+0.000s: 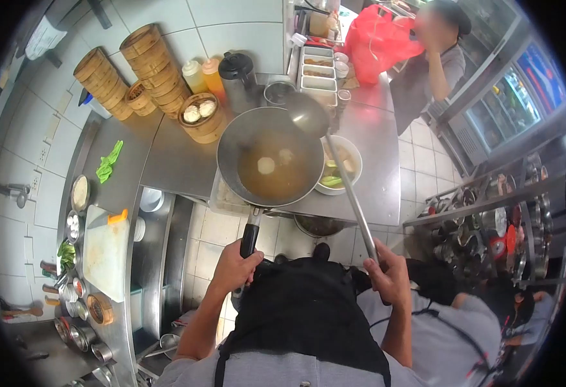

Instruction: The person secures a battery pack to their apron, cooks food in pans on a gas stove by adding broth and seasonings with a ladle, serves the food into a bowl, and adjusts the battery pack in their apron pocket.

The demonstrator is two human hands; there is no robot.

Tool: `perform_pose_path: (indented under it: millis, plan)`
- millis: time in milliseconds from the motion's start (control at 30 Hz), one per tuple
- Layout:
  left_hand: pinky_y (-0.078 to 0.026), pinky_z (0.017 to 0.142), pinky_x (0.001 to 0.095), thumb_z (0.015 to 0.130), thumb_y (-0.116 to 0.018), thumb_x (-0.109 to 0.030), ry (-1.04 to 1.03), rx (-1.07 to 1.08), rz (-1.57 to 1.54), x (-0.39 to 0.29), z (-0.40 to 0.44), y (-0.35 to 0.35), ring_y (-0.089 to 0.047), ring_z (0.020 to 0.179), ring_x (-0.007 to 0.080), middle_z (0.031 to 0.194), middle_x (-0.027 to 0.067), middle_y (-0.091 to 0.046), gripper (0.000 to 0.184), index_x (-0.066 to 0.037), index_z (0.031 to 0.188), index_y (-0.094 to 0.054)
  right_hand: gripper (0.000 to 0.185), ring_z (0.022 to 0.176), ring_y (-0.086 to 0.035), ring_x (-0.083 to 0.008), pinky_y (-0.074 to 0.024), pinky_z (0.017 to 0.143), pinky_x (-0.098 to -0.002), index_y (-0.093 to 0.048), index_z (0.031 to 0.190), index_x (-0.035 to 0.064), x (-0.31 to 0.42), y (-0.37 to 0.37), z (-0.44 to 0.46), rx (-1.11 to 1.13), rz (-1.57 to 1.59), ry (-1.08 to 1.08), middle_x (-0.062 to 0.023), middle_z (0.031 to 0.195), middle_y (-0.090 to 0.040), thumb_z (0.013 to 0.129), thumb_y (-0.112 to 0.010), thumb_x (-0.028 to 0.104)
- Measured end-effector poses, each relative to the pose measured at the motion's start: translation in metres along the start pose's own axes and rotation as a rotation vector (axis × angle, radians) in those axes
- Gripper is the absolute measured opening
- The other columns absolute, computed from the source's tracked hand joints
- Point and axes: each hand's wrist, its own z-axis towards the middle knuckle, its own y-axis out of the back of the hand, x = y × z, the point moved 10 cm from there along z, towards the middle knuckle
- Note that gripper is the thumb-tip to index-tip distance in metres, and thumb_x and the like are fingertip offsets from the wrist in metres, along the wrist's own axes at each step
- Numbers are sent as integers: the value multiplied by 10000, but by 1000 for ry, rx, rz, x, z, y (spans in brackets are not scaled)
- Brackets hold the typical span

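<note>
My left hand (236,266) is wrapped round the black handle of a dark wok (232,151), which is held over the counter edge. Brownish broth (283,177) with a pale round piece in it lies in the wok. My right hand (389,271) grips the lower end of a long-handled metal ladle (355,213). The ladle's bowl, slightly blurred, hangs above the wok's far right rim. Close against the wok's right side stands a white bowl (356,155) with green vegetables and pale pieces; the wok and ladle handle cover part of it.
Bamboo steamers (150,64) are stacked at the back left, with an opened steamer (207,132) of white buns nearer. A cutting board (105,258) with a knife lies left. A person (428,71) stands beyond the counter near a red bag (376,45); another person (450,329) is close on my right.
</note>
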Motion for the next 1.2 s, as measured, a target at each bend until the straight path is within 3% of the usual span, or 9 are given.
perform_pose_path:
  millis: [100, 200, 367, 600, 667, 900, 1200]
  plan:
    - [-436, 398, 293, 931, -689, -169, -8, -34, 21, -3, 0, -2, -534, 424, 112, 601, 27, -556, 201, -28, 882, -556, 480, 581, -560, -132, -483, 601, -312, -586, 1405, 58, 34, -18, 6, 25, -182, 125, -94, 673, -613, 944, -668, 160]
    - [-450, 412, 295, 933, -681, -177, -10, -79, 31, -4, 0, -2, -549, 434, 118, 603, 33, -562, 205, -16, 876, -567, 454, 572, -559, -140, -477, 593, -320, -583, 1397, 55, 27, -35, 11, 91, -188, 61, -95, 668, -608, 960, -649, 160]
    - [-493, 451, 342, 908, -671, -218, -8, -145, 122, -13, 3, 2, -617, 467, 172, 592, 97, -601, 279, 29, 840, -561, 336, 490, -531, -106, -420, 468, -280, -617, 1289, 11, 27, -65, -7, 293, 160, -145, -14, 647, -548, 996, -604, 176]
    - [-496, 457, 351, 913, -669, -219, 8, -158, 123, -23, 3, -5, -617, 457, 181, 582, 91, -598, 278, 27, 841, -562, 381, 480, -493, -104, -404, 441, -248, -593, 1313, -29, 21, -69, -39, 491, 465, -313, -24, 687, -545, 996, -628, 181]
    - [-461, 427, 308, 912, -687, -200, -21, -166, 92, -20, 2, -12, -573, 436, 128, 589, 39, -575, 240, 2, 849, -572, 401, 476, -489, -103, -403, 436, -244, -581, 1329, -35, 30, -65, -39, 521, 496, -326, -29, 692, -544, 997, -627, 185]
    - [-458, 432, 303, 900, -685, -180, 60, -215, 53, -17, -17, -55, -574, 446, 122, 610, 39, -580, 207, -6, 853, -582, 436, 424, -472, -107, -385, 382, -241, -544, 1365, -57, 32, -41, -6, 738, 707, -367, -32, 673, -514, 999, -596, 176]
    - [-450, 425, 288, 923, -682, -131, 115, -304, -222, -18, -41, -140, -557, 451, 111, 632, 32, -571, 158, -20, 888, -576, 440, 387, -455, -94, -360, 342, -236, -552, 1346, -84, 36, 65, 36, 779, 680, -406, -44, 654, -521, 981, -601, 157]
